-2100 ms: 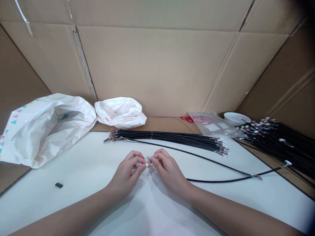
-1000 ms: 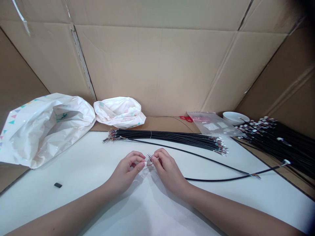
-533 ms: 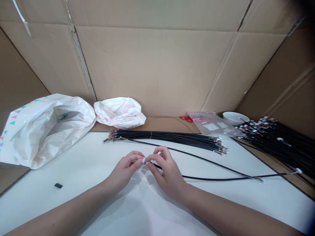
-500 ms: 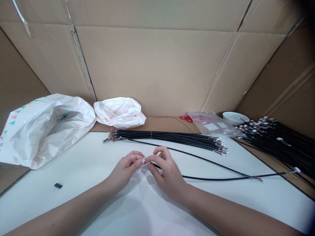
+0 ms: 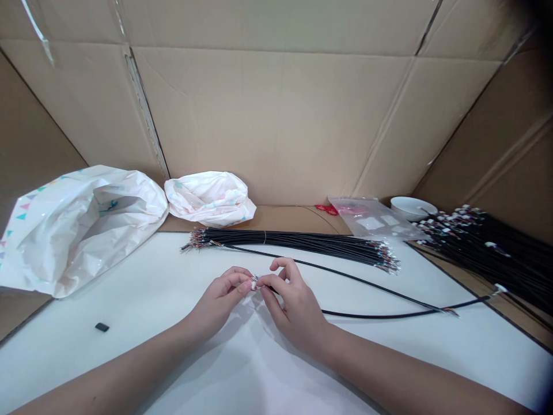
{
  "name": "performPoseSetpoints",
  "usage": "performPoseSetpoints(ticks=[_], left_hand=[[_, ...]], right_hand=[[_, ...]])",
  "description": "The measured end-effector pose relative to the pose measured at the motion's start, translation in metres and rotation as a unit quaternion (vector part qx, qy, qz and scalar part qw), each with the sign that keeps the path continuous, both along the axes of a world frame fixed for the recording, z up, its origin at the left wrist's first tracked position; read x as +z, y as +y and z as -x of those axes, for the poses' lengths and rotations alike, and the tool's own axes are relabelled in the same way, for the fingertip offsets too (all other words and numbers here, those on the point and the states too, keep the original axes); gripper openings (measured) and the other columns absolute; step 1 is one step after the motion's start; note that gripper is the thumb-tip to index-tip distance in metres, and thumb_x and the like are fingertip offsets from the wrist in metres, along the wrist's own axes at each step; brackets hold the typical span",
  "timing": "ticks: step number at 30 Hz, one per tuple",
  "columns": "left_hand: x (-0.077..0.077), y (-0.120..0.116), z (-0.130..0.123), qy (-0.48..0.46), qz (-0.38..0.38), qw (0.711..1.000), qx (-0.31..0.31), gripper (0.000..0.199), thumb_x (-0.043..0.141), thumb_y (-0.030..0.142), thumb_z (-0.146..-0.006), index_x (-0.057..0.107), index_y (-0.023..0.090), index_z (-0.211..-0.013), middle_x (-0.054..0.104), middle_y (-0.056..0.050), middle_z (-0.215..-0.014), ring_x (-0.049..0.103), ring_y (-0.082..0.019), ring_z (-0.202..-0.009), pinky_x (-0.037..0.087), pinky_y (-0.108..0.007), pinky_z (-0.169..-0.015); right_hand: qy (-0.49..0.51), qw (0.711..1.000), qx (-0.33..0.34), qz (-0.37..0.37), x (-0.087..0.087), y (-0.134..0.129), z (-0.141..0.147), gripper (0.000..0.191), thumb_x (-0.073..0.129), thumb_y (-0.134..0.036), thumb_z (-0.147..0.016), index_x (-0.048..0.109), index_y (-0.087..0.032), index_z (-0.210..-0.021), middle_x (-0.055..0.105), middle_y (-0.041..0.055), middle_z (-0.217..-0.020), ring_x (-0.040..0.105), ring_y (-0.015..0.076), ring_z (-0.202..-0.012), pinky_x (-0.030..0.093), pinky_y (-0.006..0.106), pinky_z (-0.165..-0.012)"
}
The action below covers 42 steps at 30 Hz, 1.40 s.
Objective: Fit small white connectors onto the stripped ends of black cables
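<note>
Between the fingertips of my left hand (image 5: 224, 297) is a small white connector (image 5: 253, 285), pinched by thumb and fingers. My right hand (image 5: 296, 302) pinches thin wires at the end of a black cable (image 5: 371, 316), close against the connector. From my right hand the cable runs right across the table to another white connector (image 5: 500, 289) at its far end. Just beyond my hands lies a single loose cable (image 5: 345, 275) with bare wire ends. Behind it rests a tied bundle of black cables (image 5: 294, 239). My fingers partly hide the wires.
Two white plastic bags (image 5: 108, 230) stand at the back left. A small black piece (image 5: 102, 327) lies at the left. Toward the back right are red-handled scissors (image 5: 327, 210), a clear bag (image 5: 375, 222), a white bowl (image 5: 412, 207) and a pile of cables with connectors (image 5: 496, 248).
The white connector has turned slightly in my left fingertips and shows more of its white side. The cable's far end has shifted left and up. My hands have barely moved.
</note>
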<state>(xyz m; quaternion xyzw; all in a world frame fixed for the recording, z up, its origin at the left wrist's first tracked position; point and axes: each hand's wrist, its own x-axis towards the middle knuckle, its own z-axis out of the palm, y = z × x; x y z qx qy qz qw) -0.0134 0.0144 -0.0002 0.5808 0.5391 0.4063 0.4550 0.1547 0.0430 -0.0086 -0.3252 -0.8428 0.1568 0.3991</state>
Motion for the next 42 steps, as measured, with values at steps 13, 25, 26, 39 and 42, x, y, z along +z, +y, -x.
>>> performPoseSetpoints(ticks=[13, 25, 26, 39, 42], left_hand=[[0.0000, -0.0040, -0.0025, 0.043, -0.042, 0.997, -0.040, 0.032, 0.041, 0.043, -0.085, 0.054, 0.017, -0.072, 0.046, -0.003, -0.096, 0.047, -0.016, -0.088, 0.036, -0.025, -0.076], [-0.0039, -0.0039, -0.0026, 0.095, -0.050, 0.993, -0.038, 0.031, 0.042, 0.042, -0.085, 0.055, 0.018, -0.070, 0.048, -0.003, -0.100, 0.050, -0.015, -0.087, 0.038, -0.026, -0.076], [-0.0039, -0.0035, -0.0025, 0.102, -0.049, 0.993, -0.038, 0.031, 0.042, 0.042, -0.085, 0.055, 0.018, -0.070, 0.048, -0.003, -0.100, 0.050, -0.015, -0.086, 0.038, -0.026, -0.076], [-0.0049, -0.0048, -0.0011, 0.104, -0.050, 0.992, -0.048, 0.033, 0.041, 0.041, -0.086, 0.057, 0.017, -0.069, 0.048, -0.004, -0.102, 0.050, -0.016, -0.091, 0.037, -0.026, -0.081], [-0.0044, -0.0047, -0.0013, 0.105, -0.054, 0.991, -0.054, 0.034, 0.041, 0.041, -0.086, 0.056, 0.017, -0.068, 0.048, -0.003, -0.100, 0.050, -0.015, -0.091, 0.037, -0.025, -0.082]], right_hand=[[-0.011, 0.999, 0.016, 0.026, 0.0013, -0.0021, 0.0000, 0.014, 0.040, -0.018, -0.084, 0.054, -0.017, -0.081, 0.040, 0.0089, -0.106, 0.048, 0.0121, -0.072, 0.044, 0.027, -0.059], [-0.041, 0.993, 0.035, -0.107, -0.0011, 0.0016, -0.0003, 0.015, 0.042, -0.011, -0.081, 0.056, -0.013, -0.077, 0.050, 0.0112, -0.106, 0.051, 0.0148, -0.078, 0.046, 0.031, -0.067], [-0.044, 0.990, 0.032, -0.130, -0.0012, 0.0022, 0.0001, 0.014, 0.042, -0.011, -0.081, 0.056, -0.013, -0.077, 0.051, 0.0115, -0.105, 0.051, 0.0157, -0.080, 0.045, 0.031, -0.068], [-0.137, 0.968, 0.017, -0.210, 0.0024, 0.0038, 0.0012, 0.016, 0.042, -0.008, -0.082, 0.055, -0.013, -0.073, 0.054, 0.0069, -0.082, 0.044, 0.0146, -0.072, 0.032, 0.029, -0.065], [-0.130, 0.971, 0.018, -0.200, 0.0038, 0.0047, 0.0011, 0.016, 0.042, -0.011, -0.081, 0.054, -0.013, -0.071, 0.052, 0.0048, -0.072, 0.041, 0.0133, -0.066, 0.029, 0.028, -0.062]])
